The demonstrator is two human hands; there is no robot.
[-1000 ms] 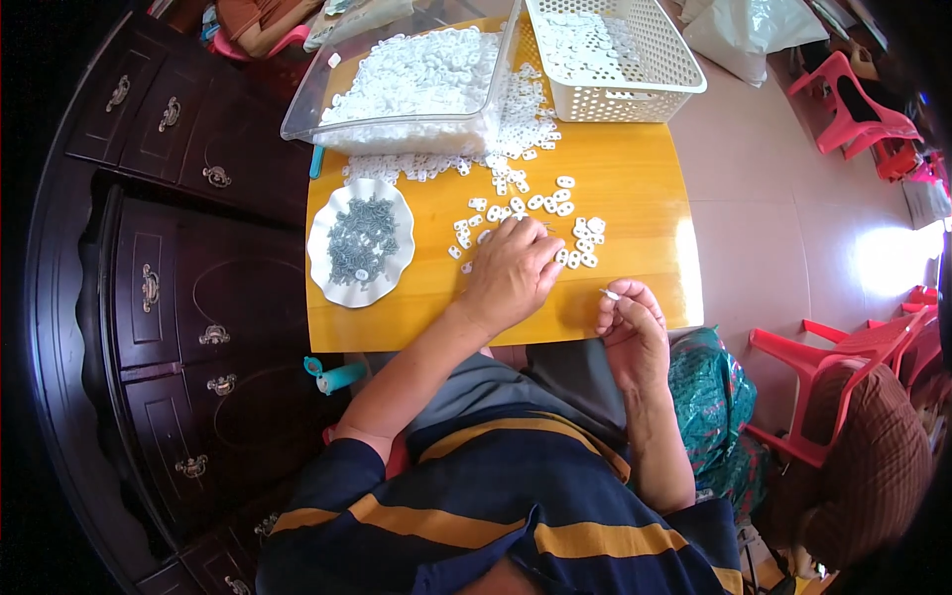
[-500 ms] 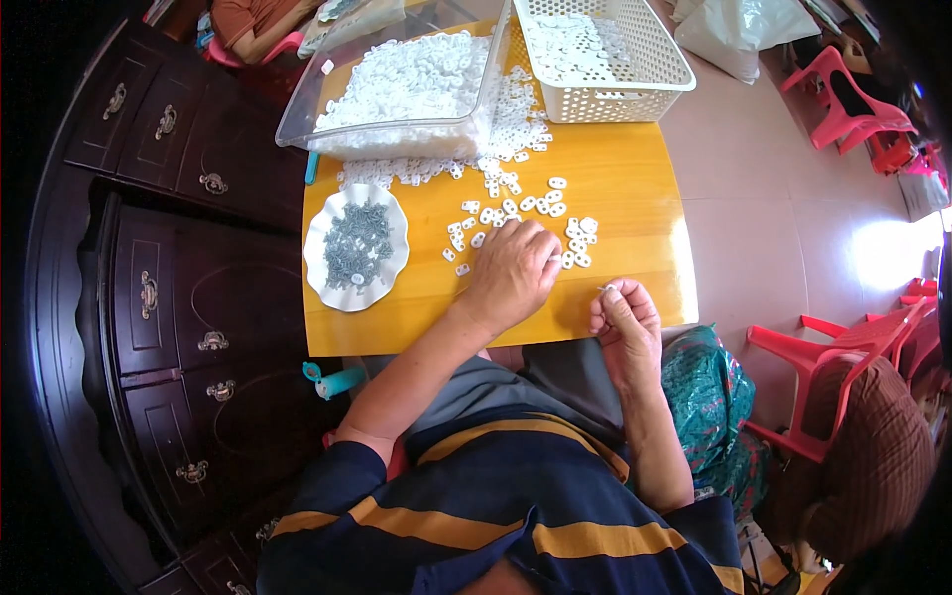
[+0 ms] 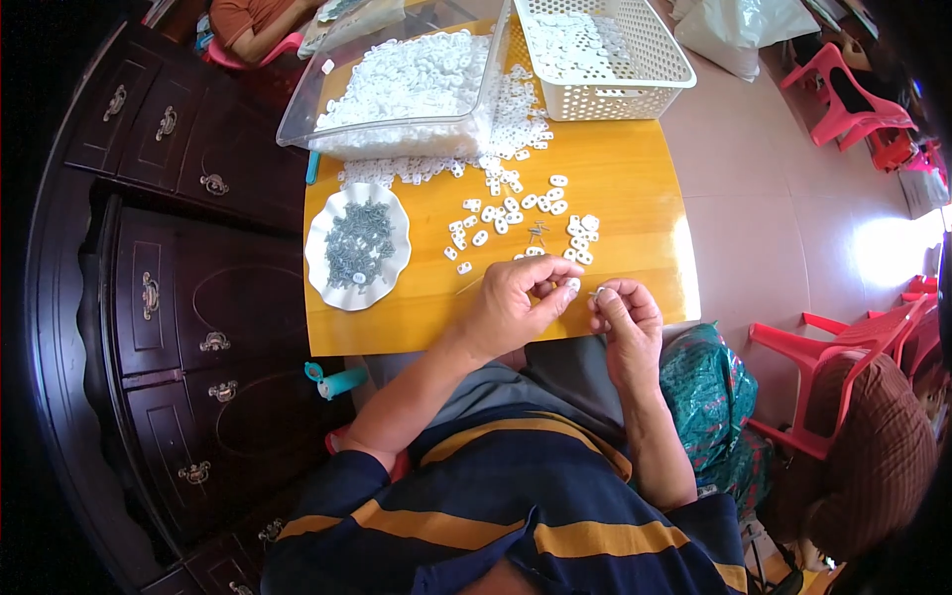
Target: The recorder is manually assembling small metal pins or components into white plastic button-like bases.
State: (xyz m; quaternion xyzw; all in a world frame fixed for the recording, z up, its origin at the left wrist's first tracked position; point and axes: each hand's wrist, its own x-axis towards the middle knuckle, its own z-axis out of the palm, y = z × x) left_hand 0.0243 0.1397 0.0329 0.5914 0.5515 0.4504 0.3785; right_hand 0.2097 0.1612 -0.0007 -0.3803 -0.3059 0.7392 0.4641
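Observation:
My left hand (image 3: 526, 305) is closed above the near part of the table, thumb and index finger pinching a small white plastic piece (image 3: 573, 285). Just to its right, my right hand (image 3: 631, 315) pinches a tiny pale item (image 3: 597, 294) between thumb and fingertips; its exact shape is too small to make out. The fingertips of both hands nearly meet. Beyond them lie loose white two-holed plastic pieces (image 3: 513, 217) and a little heap of grey screws (image 3: 537, 232). A scalloped white plate (image 3: 317, 246) at the left holds many more grey screws (image 3: 359, 243).
A clear plastic bin (image 3: 397, 147) full of white pieces and a cream perforated basket (image 3: 620, 104) stand at the table's far side. Spilled pieces (image 3: 516, 109) lie between them. Dark drawers (image 3: 159, 288) border the left; red plastic chairs (image 3: 823, 367) stand right. Another person (image 3: 253, 30) sits far left.
My left hand has drawn back from the loose pieces toward my right hand, now with a white piece in its pinch. The small screw heap has come into view. My right hand stays nearly still.

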